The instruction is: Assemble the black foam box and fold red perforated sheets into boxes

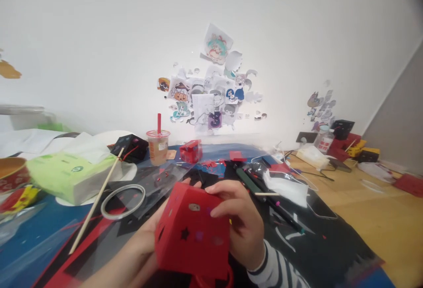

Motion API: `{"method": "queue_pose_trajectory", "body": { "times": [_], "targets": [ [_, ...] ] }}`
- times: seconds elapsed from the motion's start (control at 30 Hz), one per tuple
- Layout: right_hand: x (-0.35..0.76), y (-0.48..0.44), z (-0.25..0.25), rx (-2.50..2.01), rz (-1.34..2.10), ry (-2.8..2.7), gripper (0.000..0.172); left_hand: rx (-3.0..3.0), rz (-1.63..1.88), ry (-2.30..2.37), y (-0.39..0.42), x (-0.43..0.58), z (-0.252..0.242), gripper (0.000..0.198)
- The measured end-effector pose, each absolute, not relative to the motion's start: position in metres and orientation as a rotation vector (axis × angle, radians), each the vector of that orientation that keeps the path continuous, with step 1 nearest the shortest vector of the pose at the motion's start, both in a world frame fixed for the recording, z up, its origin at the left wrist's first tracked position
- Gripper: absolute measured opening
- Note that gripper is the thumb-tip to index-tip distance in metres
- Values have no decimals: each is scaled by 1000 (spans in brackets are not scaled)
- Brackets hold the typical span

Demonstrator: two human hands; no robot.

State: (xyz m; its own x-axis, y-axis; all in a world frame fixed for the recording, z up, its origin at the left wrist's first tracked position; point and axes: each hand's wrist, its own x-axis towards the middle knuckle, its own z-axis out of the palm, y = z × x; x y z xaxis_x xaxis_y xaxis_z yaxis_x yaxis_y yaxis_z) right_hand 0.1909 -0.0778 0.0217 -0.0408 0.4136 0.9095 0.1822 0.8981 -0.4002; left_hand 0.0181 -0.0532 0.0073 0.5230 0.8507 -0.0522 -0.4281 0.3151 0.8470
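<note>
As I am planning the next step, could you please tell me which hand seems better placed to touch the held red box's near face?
Probably the right hand: its fingers lie over the held red box at upper right, while the left hand, partly hidden, supports the box's left side.

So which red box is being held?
The red box with the dark star, between left hand and right hand; the farther box, right of the cup, sits untouched.

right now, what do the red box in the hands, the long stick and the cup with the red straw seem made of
Red box: matte, probably card or stiff paper, from its flat faces and straight folded-looking edges.
Long stick: matte, likely wood or bamboo, from its pale tan colour.
Cup: smooth, likely plastic, its wall see-through.
</note>
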Motion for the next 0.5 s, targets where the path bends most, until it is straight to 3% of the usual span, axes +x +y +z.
{"method": "queue_pose_trajectory", "body": {
  "times": [0.23,0.5],
  "targets": [
    [190,-80,23,-464,156,-1630,15,875,844,563,-53,17,3,93],
    [191,-78,23,-444,208,-1663,21,885,896,528,-57,22,13,85]
  ]
}}
